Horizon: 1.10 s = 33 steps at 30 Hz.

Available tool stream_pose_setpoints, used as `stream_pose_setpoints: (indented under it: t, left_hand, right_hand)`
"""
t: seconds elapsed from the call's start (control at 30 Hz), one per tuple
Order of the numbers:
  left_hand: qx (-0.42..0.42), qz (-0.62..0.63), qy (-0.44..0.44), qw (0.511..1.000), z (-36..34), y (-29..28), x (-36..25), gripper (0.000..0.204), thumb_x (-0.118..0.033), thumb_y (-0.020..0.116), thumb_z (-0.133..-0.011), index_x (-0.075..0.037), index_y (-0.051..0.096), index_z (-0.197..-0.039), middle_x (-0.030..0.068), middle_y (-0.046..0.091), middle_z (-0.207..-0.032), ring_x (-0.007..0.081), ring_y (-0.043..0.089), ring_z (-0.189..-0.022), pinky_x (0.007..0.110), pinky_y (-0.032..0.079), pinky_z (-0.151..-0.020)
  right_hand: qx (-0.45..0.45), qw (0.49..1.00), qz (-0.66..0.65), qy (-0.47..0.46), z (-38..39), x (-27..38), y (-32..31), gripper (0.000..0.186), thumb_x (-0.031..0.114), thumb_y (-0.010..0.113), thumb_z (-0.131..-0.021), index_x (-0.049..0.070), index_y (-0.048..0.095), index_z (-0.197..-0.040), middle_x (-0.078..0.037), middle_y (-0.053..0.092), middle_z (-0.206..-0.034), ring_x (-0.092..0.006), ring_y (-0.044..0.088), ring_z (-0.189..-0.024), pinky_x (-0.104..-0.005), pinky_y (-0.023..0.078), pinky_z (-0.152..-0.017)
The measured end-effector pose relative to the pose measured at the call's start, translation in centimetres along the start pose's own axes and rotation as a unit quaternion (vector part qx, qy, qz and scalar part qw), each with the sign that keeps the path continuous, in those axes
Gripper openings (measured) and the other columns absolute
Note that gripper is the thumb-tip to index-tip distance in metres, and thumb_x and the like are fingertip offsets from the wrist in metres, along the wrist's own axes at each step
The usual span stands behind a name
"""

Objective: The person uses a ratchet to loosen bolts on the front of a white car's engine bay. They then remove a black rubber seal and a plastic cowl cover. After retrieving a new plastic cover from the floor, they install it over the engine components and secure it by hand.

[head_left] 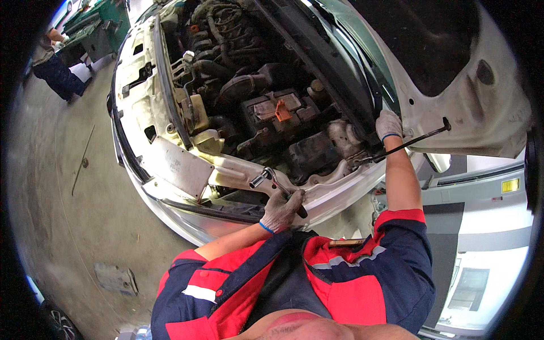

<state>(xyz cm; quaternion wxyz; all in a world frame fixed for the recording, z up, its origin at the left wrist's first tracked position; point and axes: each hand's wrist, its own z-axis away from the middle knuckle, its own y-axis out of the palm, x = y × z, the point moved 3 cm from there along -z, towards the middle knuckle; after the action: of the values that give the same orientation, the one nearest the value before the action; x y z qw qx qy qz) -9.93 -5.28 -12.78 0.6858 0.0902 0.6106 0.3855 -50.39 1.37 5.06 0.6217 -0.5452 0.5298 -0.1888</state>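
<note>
My left hand, in a dirty knit glove, grips a ratchet with a chrome socket over the white car's front side edge. My right hand, gloved, is raised beside the open hood at the rear corner of the engine bay, by the black cowl. Its fingers are curled and what they hold is hidden. A black hood support rod runs near my right wrist. The battery with an orange terminal cover sits between my hands in the engine bay.
Another person stands at the upper left beside a green tool cart. On the concrete floor lie a thin rod and a dark flat panel. A wheel shows at the lower left.
</note>
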Motion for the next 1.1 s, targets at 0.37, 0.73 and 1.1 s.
stream_pose_setpoints:
  t: [0.37,0.73,1.1]
  left_hand:
    - [0.005,-0.022,-0.005,1.000,-0.6,-0.7,1.4,0.036,-0.030,0.061,-0.106,0.005,0.067,-0.114,0.0080,0.071,-0.096,0.0152,0.066,-0.076,0.029,0.055,-0.066]
    - [-0.042,-0.013,0.017,0.999,-0.4,0.0,0.7,0.037,-0.036,0.060,-0.103,-0.002,0.070,-0.095,0.0026,0.062,-0.066,0.0095,0.054,-0.062,0.029,0.042,-0.057]
    - [-0.007,-0.053,0.037,0.998,-0.6,-0.5,1.4,0.036,-0.031,0.060,-0.107,0.004,0.068,-0.112,0.0055,0.068,-0.089,0.0136,0.064,-0.070,0.029,0.054,-0.063]
  right_hand:
    - [0.013,1.000,0.012,-0.006,0.0,0.0,0.2,0.024,0.012,0.060,-0.096,0.002,0.077,-0.109,-0.029,0.072,-0.114,-0.0447,0.072,-0.105,-0.0559,0.061,-0.082]
    - [0.046,0.998,-0.021,0.038,0.1,0.3,-1.1,0.027,0.013,0.060,-0.096,0.004,0.076,-0.115,-0.026,0.070,-0.124,-0.0441,0.069,-0.114,-0.0547,0.059,-0.091]
    - [0.029,0.999,-0.024,0.022,0.0,0.1,-0.9,0.028,0.016,0.058,-0.097,0.004,0.076,-0.113,-0.026,0.071,-0.122,-0.0440,0.069,-0.114,-0.0536,0.058,-0.093]
